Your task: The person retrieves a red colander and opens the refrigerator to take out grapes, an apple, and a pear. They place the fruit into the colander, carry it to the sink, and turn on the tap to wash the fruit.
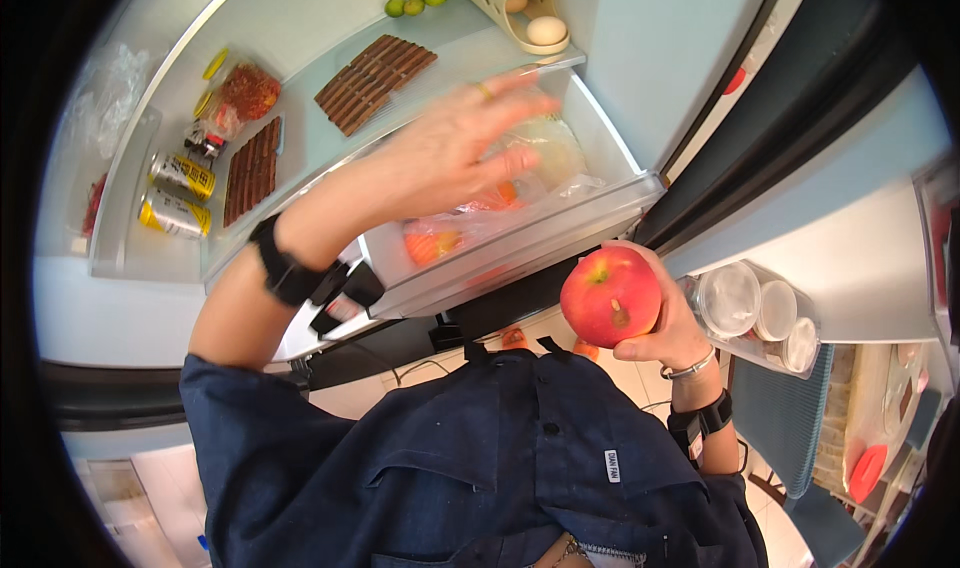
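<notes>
My right hand (671, 328) holds a red apple (600, 290) in front of the open fridge, its fingers around the fruit's side. A small brown spot marks the apple's skin. Blurred and with fingers spread, my left hand (465, 137) is over a pulled-out fridge drawer (525, 249), holding nothing that I can see. Inside the drawer, a clear plastic bag (581, 187) lies near a pale green item (551, 148) that I cannot identify. Orange-red produce (431, 245) sits toward the drawer's front left corner, partly under plastic.
Slatted brown mats (375, 80) lie on the glass shelf above the drawer. Two cans (176, 212), a jar (247, 92), several limes (414, 5) and an egg holder (517, 13) stand around it. Lidded containers (731, 298) fill the door bin at right.
</notes>
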The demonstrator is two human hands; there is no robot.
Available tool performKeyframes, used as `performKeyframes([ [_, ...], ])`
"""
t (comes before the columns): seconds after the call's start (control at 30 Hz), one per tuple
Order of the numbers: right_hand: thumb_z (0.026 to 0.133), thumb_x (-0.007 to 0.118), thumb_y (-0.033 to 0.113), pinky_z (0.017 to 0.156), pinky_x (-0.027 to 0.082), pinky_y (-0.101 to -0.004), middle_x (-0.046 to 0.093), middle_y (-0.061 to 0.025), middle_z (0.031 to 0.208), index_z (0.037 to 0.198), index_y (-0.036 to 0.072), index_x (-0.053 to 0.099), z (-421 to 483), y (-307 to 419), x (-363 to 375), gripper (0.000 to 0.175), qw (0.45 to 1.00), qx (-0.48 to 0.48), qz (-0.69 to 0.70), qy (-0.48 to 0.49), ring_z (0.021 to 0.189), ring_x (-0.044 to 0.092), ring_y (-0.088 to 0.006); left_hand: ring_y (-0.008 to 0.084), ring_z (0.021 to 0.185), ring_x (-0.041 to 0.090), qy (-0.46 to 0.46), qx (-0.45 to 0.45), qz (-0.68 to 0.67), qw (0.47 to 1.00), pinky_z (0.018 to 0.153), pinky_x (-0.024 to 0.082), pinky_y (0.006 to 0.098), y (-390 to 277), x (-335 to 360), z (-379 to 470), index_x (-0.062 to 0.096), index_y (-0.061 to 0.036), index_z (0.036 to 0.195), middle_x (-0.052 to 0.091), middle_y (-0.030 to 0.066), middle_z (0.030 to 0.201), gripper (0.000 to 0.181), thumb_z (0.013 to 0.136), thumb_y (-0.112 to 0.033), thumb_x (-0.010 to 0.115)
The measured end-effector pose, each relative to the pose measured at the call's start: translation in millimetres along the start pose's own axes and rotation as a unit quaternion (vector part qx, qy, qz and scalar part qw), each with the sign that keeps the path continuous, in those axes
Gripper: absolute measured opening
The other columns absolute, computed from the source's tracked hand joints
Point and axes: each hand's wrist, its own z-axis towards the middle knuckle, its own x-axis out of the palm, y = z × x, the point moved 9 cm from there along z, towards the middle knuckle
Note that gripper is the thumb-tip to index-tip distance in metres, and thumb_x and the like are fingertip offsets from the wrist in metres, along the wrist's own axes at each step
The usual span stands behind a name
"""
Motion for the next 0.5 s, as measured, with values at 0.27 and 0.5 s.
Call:
performKeyframes([
  [0.27, 0.05, 0.089, 0.029, 0.101, 0.036, -0.0313, 0.05, -0.007, 0.123, 0.135, 0.003, 0.039, 6.0, 3.9, 7.0, 0.102, 1.0, 0.011, 0.005, -0.007, 0.116, 0.048, -0.0178, 0.0282, 0.129, 0.039, 0.441, -0.185, -0.235, 0.846, 0.108, 0.029, 0.0345, 55.4, 167.4, -63.2, 0.039, -0.0047, 0.138, 0.041, 0.0173, 0.14, 0.059, 0.098, -0.048, 0.032],
  [0.5, 0.051, 0.089, 0.025, 0.102, 0.035, -0.0317, 0.05, -0.0068, 0.125, 0.133, 0.004, 0.04, 1.5, 1.0, -9.6, 0.098, 0.999, -0.009, 0.019, -0.033, 0.118, 0.047, -0.0177, 0.0287, 0.116, 0.051, 0.372, -0.181, -0.16, 0.896, 0.099, 0.039, 0.0335, 58.3, 111.1, -34.2, 0.048, 0.001, 0.129, 0.053, 0.0196, 0.127, 0.05, 0.097, -0.037, 0.042],
])
